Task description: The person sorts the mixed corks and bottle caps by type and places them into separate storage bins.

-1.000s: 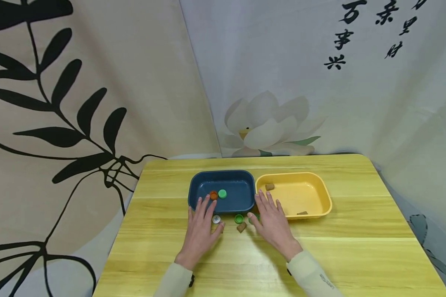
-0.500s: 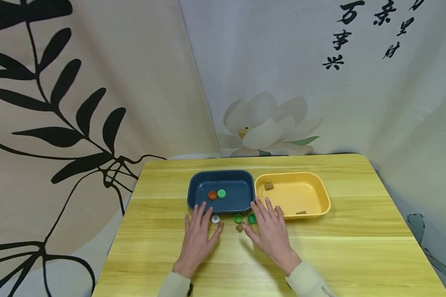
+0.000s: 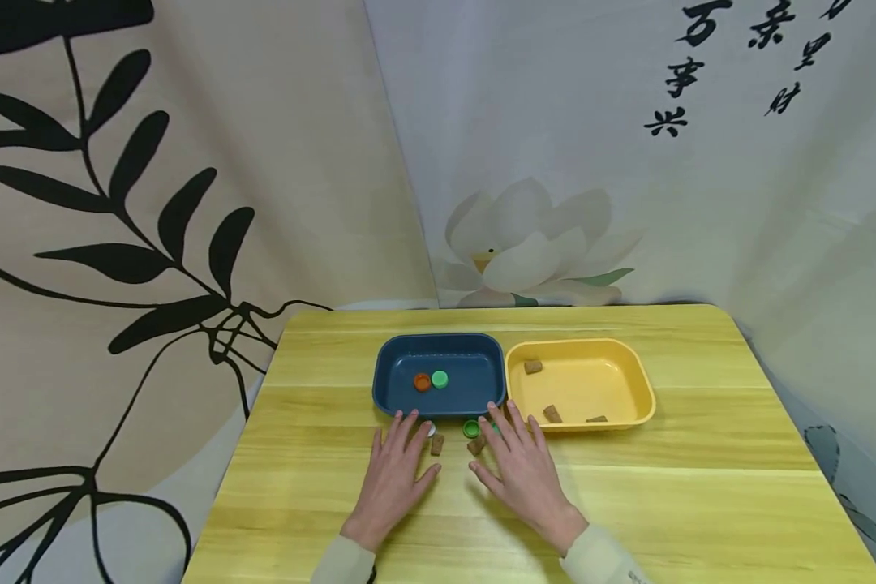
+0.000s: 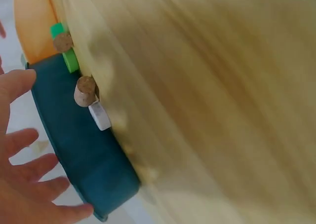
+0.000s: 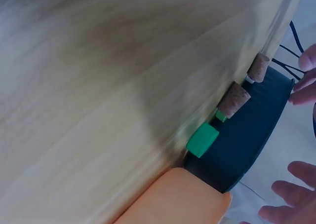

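Note:
Fingers spread, the left hand (image 3: 388, 484) is in front of the blue tray (image 3: 380, 377), beside a white cap (image 4: 100, 116) and a cork (image 3: 437, 444). The right hand (image 3: 527, 478), also spread, is near a second cork (image 5: 233, 100), a green cap (image 3: 470, 428) and a darker green cap (image 5: 202, 139) that its fingers partly cover in the head view. Neither hand holds anything. Inside the blue tray lie an orange cap (image 3: 422, 381) and a light green cap (image 3: 440, 379).
The yellow tray (image 3: 638, 381) stands right of the blue one, with several cork pieces (image 3: 533, 367) in it. Behind the wooden table (image 3: 701, 503) hang printed cloths (image 3: 299, 162).
Both hands have drawn back from the trays toward the front, the right also slightly leftward. The cork by the left thumb and one in the yellow tray now show fully.

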`<state>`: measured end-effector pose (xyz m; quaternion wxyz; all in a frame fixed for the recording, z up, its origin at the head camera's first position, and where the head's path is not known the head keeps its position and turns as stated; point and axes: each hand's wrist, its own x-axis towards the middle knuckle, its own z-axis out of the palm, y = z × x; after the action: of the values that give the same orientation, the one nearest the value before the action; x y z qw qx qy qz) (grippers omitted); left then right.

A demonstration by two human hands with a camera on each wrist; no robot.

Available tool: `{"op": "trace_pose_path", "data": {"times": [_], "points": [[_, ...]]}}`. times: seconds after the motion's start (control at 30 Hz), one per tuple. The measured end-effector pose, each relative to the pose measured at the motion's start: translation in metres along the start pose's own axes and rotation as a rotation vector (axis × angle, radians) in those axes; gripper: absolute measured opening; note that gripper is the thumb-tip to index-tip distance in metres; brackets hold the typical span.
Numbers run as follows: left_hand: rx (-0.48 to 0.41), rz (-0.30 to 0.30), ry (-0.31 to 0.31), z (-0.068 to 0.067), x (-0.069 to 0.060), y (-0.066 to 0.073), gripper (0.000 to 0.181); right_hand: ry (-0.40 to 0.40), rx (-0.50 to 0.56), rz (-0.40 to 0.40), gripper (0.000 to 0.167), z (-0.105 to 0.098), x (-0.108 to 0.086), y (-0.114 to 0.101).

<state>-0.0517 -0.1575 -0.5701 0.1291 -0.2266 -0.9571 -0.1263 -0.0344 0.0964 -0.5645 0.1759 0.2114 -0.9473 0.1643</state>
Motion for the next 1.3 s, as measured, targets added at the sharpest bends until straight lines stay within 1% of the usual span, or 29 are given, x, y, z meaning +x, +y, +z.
{"op": "trace_pose_path", "data": {"times": [0.1,0.23,0.3,0.37,0.43,0.5,0.6,0.67,0.8,1.0,1.13,1.3], "points": [[0.022,0.045,-0.003,0.000,0.005,0.000,0.060,-0.018,-0.004,0.021,0.070,-0.002,-0.001,0.002],[0.018,0.106,0.030,0.000,0.008,0.002,0.053,-0.029,0.002,0.040,0.069,-0.004,-0.003,0.005],[0.016,0.138,0.023,0.001,0.009,0.003,0.051,-0.022,0.004,0.050,0.068,-0.005,-0.004,0.008],[0.030,0.155,-0.003,0.003,0.010,0.005,0.050,-0.012,0.006,0.061,0.068,-0.005,-0.005,0.010],[0.055,0.159,-0.036,0.005,0.010,0.006,0.053,-0.005,0.009,0.073,0.067,-0.006,-0.006,0.012],[0.077,0.152,-0.069,0.008,0.012,0.006,0.055,-0.004,0.015,0.080,0.066,-0.006,-0.008,0.014],[0.103,0.144,-0.098,0.011,0.014,0.007,0.057,-0.002,0.025,0.087,0.065,-0.006,-0.009,0.016],[0.121,0.142,-0.114,0.013,0.015,0.007,0.057,0.004,0.031,0.090,0.064,-0.006,-0.011,0.018],[0.157,0.147,-0.113,0.019,0.015,0.005,0.051,0.012,0.033,0.120,0.063,-0.009,-0.014,0.025],[0.168,0.156,-0.072,0.024,0.015,0.002,0.044,-0.007,0.043,0.226,0.067,-0.023,-0.023,0.051],[0.173,0.164,-0.061,0.026,0.015,0.000,0.041,0.012,0.042,0.298,0.068,-0.036,-0.029,0.076],[0.143,0.149,-0.047,0.029,0.014,-0.002,0.028,0.011,0.035,0.396,0.070,-0.051,-0.035,0.110]]}}
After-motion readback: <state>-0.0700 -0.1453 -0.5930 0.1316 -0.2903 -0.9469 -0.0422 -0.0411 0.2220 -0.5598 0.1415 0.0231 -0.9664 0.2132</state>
